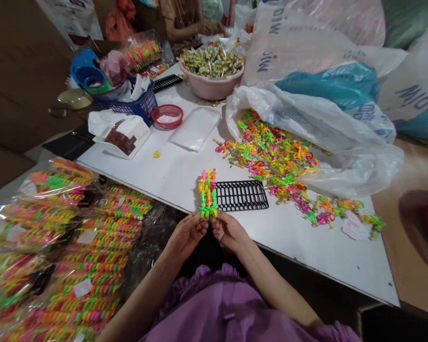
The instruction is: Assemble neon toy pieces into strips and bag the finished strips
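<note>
A black plastic rack (pixel 240 195) with a grid of slots lies near the table's front edge. Small bright plastic pieces (pixel 209 187) in pink, orange, yellow and green fill its left end in short rows. My left hand (pixel 189 232) and my right hand (pixel 230 231) meet at that end's near corner, fingers pinched. Between them is a small green and yellow plastic piece (pixel 209 212), gripped from both sides. The fingertips partly cover it, so its exact shape is unclear. A loose heap of similar pieces (pixel 271 147) spreads to the right of the rack.
A clear plastic bag (pixel 328 137) lies behind the heap. Farther back stand a pink basin (pixel 212 85) full of wrapped pieces, a red basket (pixel 167 116) and a blue basket (pixel 139 104). Bagged filled racks (pixel 92 256) are stacked at left. Another person's arm (pixel 185 31) shows behind.
</note>
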### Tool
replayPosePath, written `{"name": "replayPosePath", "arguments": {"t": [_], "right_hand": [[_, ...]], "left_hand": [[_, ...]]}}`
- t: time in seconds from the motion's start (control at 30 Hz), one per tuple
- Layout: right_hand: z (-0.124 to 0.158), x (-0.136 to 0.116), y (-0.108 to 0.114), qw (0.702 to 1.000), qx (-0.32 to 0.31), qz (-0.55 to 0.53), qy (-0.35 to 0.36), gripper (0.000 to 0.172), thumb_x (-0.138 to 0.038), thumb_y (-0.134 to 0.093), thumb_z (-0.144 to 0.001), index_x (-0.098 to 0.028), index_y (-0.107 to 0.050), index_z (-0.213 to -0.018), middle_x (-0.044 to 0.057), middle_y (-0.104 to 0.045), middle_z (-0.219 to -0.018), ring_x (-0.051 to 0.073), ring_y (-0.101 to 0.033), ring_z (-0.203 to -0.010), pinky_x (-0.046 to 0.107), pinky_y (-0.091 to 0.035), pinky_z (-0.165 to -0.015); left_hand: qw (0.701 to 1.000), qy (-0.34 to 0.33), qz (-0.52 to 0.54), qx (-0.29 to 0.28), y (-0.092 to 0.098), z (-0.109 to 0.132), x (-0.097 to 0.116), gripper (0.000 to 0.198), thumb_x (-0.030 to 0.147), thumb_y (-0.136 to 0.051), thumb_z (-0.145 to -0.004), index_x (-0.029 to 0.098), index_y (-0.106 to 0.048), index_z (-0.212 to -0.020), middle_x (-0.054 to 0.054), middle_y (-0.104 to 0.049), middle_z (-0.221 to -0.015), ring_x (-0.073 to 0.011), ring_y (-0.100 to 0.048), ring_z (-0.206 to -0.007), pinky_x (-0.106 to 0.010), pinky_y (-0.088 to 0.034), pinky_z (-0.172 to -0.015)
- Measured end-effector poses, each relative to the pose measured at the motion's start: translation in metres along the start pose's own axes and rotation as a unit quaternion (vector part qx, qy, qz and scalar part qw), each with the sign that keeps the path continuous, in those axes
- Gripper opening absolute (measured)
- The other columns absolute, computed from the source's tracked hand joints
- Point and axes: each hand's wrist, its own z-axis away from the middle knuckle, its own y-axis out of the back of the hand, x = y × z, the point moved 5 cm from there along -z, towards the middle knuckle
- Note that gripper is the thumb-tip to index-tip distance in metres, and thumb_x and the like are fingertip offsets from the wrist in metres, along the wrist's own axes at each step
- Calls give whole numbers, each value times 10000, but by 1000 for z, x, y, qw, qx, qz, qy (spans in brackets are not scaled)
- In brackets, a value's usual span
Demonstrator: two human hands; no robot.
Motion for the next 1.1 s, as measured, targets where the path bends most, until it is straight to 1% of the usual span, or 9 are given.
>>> {"name": "replayPosePath", "arguments": {"t": [0.2, 0.3, 0.4, 0.53, 0.63, 0.73, 0.9, 0.97, 1.1], "right_hand": [[0, -3, 2, 999, -7, 42, -2, 167, -204, -675, -662, -152, -534, -737, -56, -526, -548, 14, -418, -413, 95, -353, -394], [7, -11, 9, 990, 24, 127, 48, 231, -291, -678, -668, -153, -540, -792, -30, -564, -598, 35, -450, -443, 126, -365, -407], [20, -34, 17, 941, 75, 285, 164, 250, -368, -605, -729, -164, -544, -861, -5, -578, -657, 83, -494, -508, 188, -398, -453], [32, -62, 4, 749, 87, 559, 343, 208, -237, -536, -756, -194, -570, -957, 13, -557, -797, 127, -517, -672, 257, -431, -625], [26, -52, -13, 628, 32, 681, 374, 238, -148, -504, -736, -210, -548, -962, 26, -529, -858, 149, -508, -749, 259, -417, -664], [13, -40, -20, 578, 25, 731, 361, 176, -141, -474, -757, -207, -514, -915, 33, -515, -871, 158, -511, -764, 246, -407, -638], [18, -73, -19, 506, -9, 794, 336, 211, -176, -503, -800, -220, -532, -1005, 29, -551, -937, 156, -541, -843, 233, -412, -701], [26, -121, -12, 454, 102, 822, 329, 250, -108, -451, -817, -202, -548, -1028, 55, -562, -979, 167, -542, -893, 251, -412, -743], [25, -213, 0, 284, 279, 877, 270, 287, -41, -365, -842, -130, -576, -1015, 142, -555, -1042, 215, -534, -965, 305, -416, -791]], "left_hand": [[996, -48, -74, 2, -4, 1, -1, 224, 265, -734, -659, 113, -638, -793, -16, -627, -699, -75, -556, -579, -171, -448, -545], [964, -145, -213, 67, 6, 9, 12, 280, 332, -705, -686, 140, -638, -878, -23, -623, -750, -101, -569, -661, -188, -449, -579], [808, -350, -461, 113, -3, 27, 48, 323, 305, -660, -735, 186, -607, -1030, -51, -606, -949, -141, -572, -827, -239, -477, -689], [542, -480, -689, -29, -45, 33, 64, 286, 274, -568, -818, 209, -589, -1095, -75, -600, -1029, -190, -556, -969, -330, -480, -835], [415, -511, -746, -102, -65, 25, 57, 233, 241, -477, -874, 204, -615, -1058, -63, -645, -915, -178, -587, -870, -314, -495, -803], [331, -573, -735, -144, -68, 20, 52, 262, 195, -393, -902, 223, -642, -981, -37, -674, -883, -165, -606, -794, -290, -502, -763], [370, -553, -728, -167, -49, 20, 67, 202, 324, -434, -897, 247, -605, -971, 6, -674, -845, -120, -631, -776, -177, -511, -712], [374, -525, -744, -174, -43, 21, 71, 192, 349, -464, -881, 269, -587, -1005, 20, -672, -868, -109, -635, -794, -156, -505, -724], [376, -497, -763, -173, -41, 14, 69, 180, 357, -455, -885, 288, -588, -985, 33, -664, -830, -110, -628, -774, -169, -497, -714]]}}
